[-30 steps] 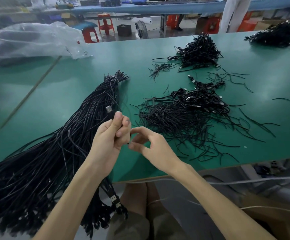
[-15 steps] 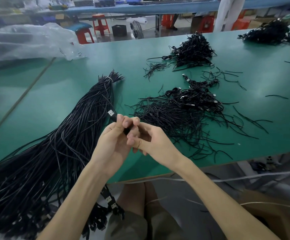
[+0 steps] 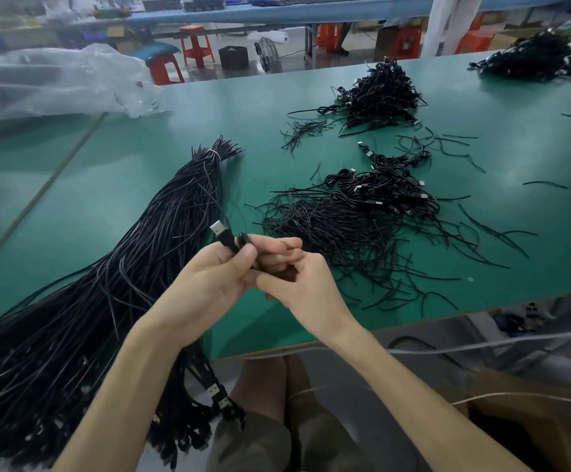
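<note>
Over the near edge of the green table (image 3: 141, 185), my left hand (image 3: 209, 284) grips a black USB cable (image 3: 224, 236) whose metal plug sticks up past the thumb. My right hand (image 3: 297, 284) is pressed against the left, its curled fingers pinching the same cable; the stretch between the palms is hidden. A big tied bundle of black cables (image 3: 114, 301) runs from the table's middle down to the lower left, plugs hanging over the edge. A loose heap of short black ties and coiled cables (image 3: 355, 216) lies just right of my hands.
A second pile of coiled cables (image 3: 379, 97) sits farther back, another pile (image 3: 532, 59) at the far right corner. A clear plastic bag (image 3: 49, 83) lies at the back left. Red stools (image 3: 195, 46) and a long blue bench stand beyond the table.
My hands have come together from slightly apart and now both grip the cable. The plug has tilted left, standing clear above the left thumb.
</note>
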`<state>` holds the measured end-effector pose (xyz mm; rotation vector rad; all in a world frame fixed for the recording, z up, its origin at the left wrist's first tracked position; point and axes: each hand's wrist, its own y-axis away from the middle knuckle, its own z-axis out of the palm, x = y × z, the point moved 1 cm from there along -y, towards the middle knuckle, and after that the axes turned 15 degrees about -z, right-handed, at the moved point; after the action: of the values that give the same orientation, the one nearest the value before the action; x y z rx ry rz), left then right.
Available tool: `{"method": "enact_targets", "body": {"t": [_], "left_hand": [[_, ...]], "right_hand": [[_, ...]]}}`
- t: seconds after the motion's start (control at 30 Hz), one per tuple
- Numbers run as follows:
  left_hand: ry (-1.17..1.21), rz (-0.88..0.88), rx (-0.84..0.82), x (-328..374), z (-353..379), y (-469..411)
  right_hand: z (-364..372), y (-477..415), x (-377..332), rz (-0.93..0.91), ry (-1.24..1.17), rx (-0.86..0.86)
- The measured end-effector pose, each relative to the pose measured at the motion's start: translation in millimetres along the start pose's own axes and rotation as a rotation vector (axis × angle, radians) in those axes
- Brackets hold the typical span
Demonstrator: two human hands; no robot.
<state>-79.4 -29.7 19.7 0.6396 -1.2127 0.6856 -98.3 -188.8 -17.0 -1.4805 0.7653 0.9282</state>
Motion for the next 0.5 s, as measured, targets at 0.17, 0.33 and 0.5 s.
{"method": "enact_targets", "body": {"t": [0.17, 0.33, 0.5], "left_hand": [[-0.099, -0.021, -0.047, 2.0, -7.6, 10.2], [-0.144, -0.060, -0.047, 1.1, -6.5, 10.4], [-0.154, -0.085, 0.039, -1.1, -2.9, 9.7]], "right_hand": [[5.8, 2.2, -4.5, 0.035, -0.005, -0.030], [2.7, 2.7, -3.3, 0.073, 0.014, -0.068], [-0.1, 2.3, -3.0, 0.090, -0.021, -0.112]]}}
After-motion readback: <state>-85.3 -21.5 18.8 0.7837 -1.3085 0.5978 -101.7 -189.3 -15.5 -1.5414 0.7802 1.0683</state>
